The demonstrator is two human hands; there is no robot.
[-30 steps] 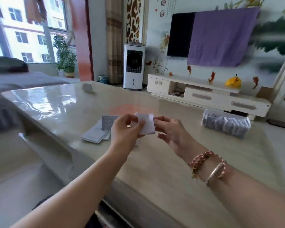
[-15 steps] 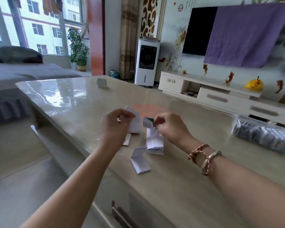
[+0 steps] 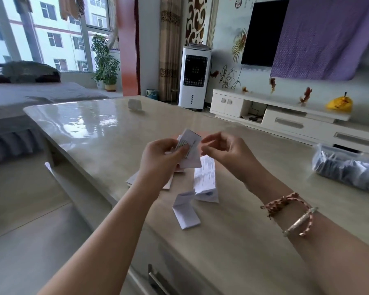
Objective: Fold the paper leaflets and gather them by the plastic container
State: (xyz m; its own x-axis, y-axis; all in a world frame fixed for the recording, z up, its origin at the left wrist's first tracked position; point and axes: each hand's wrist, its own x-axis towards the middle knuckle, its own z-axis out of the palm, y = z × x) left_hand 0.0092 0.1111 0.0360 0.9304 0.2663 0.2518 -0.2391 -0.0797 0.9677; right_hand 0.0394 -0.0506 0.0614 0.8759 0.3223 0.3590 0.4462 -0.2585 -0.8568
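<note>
My left hand (image 3: 162,160) grips the folded top of a white printed leaflet (image 3: 191,145) above the table. The rest of it trails down as a long creased strip, and its lowest panel (image 3: 186,216) lies on the tabletop. My right hand (image 3: 228,152) hovers just right of the leaflet with its fingers curled. Its fingertips are at the paper's right edge, and I cannot tell whether they pinch it. A few more leaflets (image 3: 134,179) lie flat on the table, partly hidden by my left wrist. The clear plastic container (image 3: 345,169) with dark contents stands at the far right.
The glossy beige table (image 3: 90,128) has its near-left edge running diagonally under my left forearm. A small white object (image 3: 134,104) sits at the far end. A drawer handle (image 3: 158,279) shows below the front edge. A TV cabinet (image 3: 296,122) stands beyond the table.
The leaflet has dropped open into a long strip that reaches the table. My left hand has taken its top and my right hand's pinch has loosened. The view has swung left, so the container sits nearer the right edge.
</note>
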